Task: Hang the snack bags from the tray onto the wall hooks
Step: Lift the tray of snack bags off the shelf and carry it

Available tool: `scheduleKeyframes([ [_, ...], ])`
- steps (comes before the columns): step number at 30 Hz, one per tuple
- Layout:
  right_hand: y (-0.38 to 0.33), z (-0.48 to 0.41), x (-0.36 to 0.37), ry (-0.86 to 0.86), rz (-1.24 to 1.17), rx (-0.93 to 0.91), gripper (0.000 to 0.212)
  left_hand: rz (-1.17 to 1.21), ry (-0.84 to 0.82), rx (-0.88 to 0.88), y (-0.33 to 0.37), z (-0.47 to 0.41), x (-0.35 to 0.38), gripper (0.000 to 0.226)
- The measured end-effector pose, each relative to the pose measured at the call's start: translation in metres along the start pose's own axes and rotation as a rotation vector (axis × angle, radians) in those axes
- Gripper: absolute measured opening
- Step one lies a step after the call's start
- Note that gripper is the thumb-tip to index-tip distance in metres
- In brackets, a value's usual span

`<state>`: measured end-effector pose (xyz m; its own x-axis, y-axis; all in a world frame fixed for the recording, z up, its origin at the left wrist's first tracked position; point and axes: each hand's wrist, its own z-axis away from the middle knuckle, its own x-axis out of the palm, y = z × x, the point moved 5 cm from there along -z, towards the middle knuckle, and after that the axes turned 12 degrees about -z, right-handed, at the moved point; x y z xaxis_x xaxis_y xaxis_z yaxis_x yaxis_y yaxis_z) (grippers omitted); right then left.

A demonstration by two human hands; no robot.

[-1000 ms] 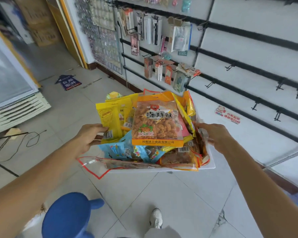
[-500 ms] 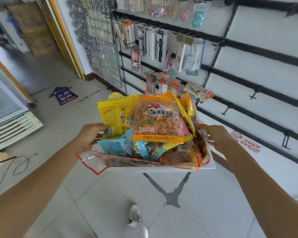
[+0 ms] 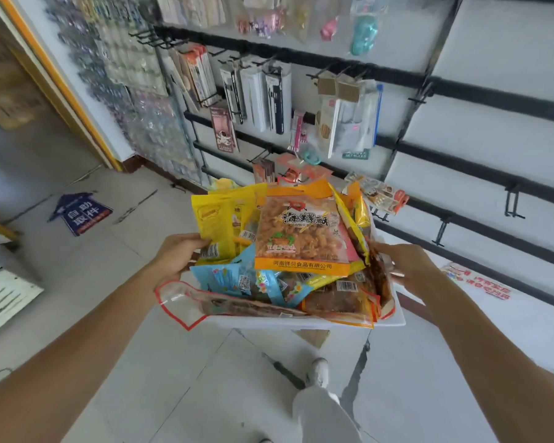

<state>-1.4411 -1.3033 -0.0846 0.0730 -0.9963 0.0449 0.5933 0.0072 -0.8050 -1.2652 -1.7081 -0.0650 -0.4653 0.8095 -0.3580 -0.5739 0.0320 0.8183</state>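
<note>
I carry a white tray (image 3: 394, 319) piled with several snack bags. An orange-edged bag of fried snacks (image 3: 301, 235) lies on top, yellow bags (image 3: 213, 223) stand at the left, blue bags (image 3: 234, 279) and a clear red-edged bag (image 3: 186, 300) hang over the front. My left hand (image 3: 176, 254) grips the tray's left side, thumb against a yellow bag. My right hand (image 3: 410, 266) grips the right side. Empty black wall hooks (image 3: 512, 203) stick out of the rails on the white wall at the right.
Left of the empty hooks hang stationery and small goods (image 3: 263, 100). A wire rack of clear packets (image 3: 154, 123) stands by an orange door frame. A blue arrow sticker (image 3: 79, 212) lies on the tiled floor. My shoe (image 3: 317, 372) shows below the tray.
I have walked closer to the wall with the tray; the shelves and hooks look larger and nearer. The blue stool has dropped out of view. Both hands hold the tray as before.
</note>
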Motion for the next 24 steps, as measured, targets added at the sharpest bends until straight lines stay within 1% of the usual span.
scheduleKeyframes([
  [3,-0.01,-0.041,0.01,-0.001,-0.006,0.024,0.048,-0.012,-0.016,-0.033,0.006,-0.043,0.016,0.02],
  [8,-0.032,-0.104,0.028,-0.05,-0.02,0.109,0.045,-0.016,-0.031,-0.094,0.029,-0.097,0.035,0.016],
  [12,-0.041,-0.147,0.043,-0.043,-0.051,0.137,0.045,-0.058,-0.049,-0.128,0.036,-0.142,0.043,0.02],
  [15,-0.036,-0.171,0.046,0.006,-0.045,0.173,0.047,-0.106,-0.113,-0.165,0.039,-0.178,0.048,0.02],
  [19,-0.027,-0.188,0.054,0.069,-0.067,0.175,0.032,-0.201,-0.217,-0.218,0.033,-0.232,0.059,0.019],
  [24,0.02,-0.18,0.059,0.139,-0.124,0.229,0.026,-0.312,-0.372,-0.269,0.015,-0.286,0.076,0.018],
])
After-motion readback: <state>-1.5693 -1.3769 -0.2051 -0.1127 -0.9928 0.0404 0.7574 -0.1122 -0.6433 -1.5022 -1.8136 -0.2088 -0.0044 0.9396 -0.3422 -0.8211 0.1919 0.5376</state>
